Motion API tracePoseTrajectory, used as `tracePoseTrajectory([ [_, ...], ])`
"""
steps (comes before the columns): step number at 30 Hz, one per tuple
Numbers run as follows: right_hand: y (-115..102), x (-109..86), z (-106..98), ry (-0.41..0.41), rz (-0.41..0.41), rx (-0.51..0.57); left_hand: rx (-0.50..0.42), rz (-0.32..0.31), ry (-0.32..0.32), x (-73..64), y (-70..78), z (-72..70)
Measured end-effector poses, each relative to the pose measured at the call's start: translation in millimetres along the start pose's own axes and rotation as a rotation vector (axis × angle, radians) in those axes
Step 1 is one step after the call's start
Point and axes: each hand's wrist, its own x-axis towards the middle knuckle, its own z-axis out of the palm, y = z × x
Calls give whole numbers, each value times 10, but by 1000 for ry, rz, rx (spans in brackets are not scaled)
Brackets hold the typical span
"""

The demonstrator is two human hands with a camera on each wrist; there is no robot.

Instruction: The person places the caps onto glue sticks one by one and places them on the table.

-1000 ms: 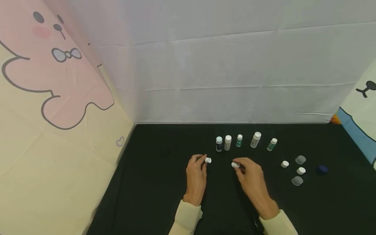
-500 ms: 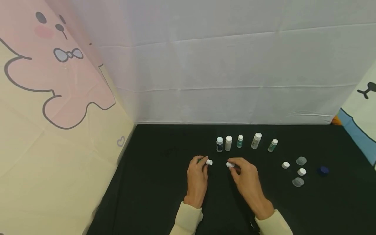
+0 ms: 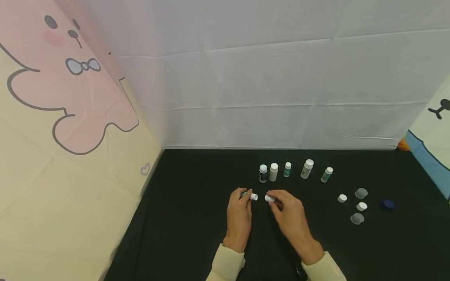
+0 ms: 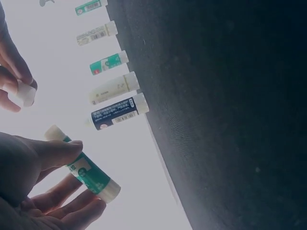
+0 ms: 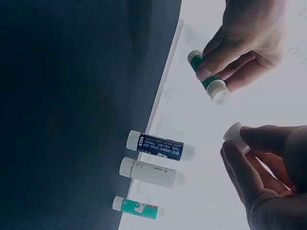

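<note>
My left hand (image 3: 239, 218) holds a green-labelled glue stick (image 4: 91, 175) between thumb and fingers, its uncapped white end turned toward my right hand. Pinched in the fingertips of my right hand (image 3: 290, 212) is a small white cap (image 5: 236, 135). A short gap separates the cap from the glue stick's end. Behind the hands several glue sticks stand upright in a row: a dark-blue one (image 3: 263, 174), a white one (image 3: 274, 173), a small green one (image 3: 287, 170), another white one (image 3: 307, 169) and another green one (image 3: 326, 175).
On the black tabletop (image 3: 190, 234), right of my right hand, lie two white caps (image 3: 342, 198), two translucent caps (image 3: 357, 218) and a dark-blue cap (image 3: 388, 204). A pale cloth wall (image 3: 246, 117) rises behind the table, with printed cloth at both sides.
My right hand has moved left with the white cap, close to the glue stick. My left hand has shifted slightly right and nearer the body, and the gap between them has narrowed.
</note>
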Motion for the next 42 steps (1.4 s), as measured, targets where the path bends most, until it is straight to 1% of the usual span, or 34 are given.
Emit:
tracePoseTrajectory([
  [5, 8, -9, 15, -1, 2, 5, 23, 15, 1, -11, 12, 9],
  [11, 14, -21, 33, -9, 8, 38, 51, 31, -2, -19, 19, 12],
  [19, 42, -59, 82, -24, 16, 38, 81, 37, -22, -37, 25, 20],
  [27, 46, -65, 98, -33, 35, 44, 93, 42, -21, -45, 30, 33],
  [33, 61, -70, 114, -26, 30, 57, 157, 49, -33, -46, 25, 37],
  [36, 63, -76, 121, -26, 31, 61, 175, 53, -33, -49, 24, 38],
  [42, 59, -71, 125, -28, 49, 76, 226, 82, -24, -48, 17, 47],
])
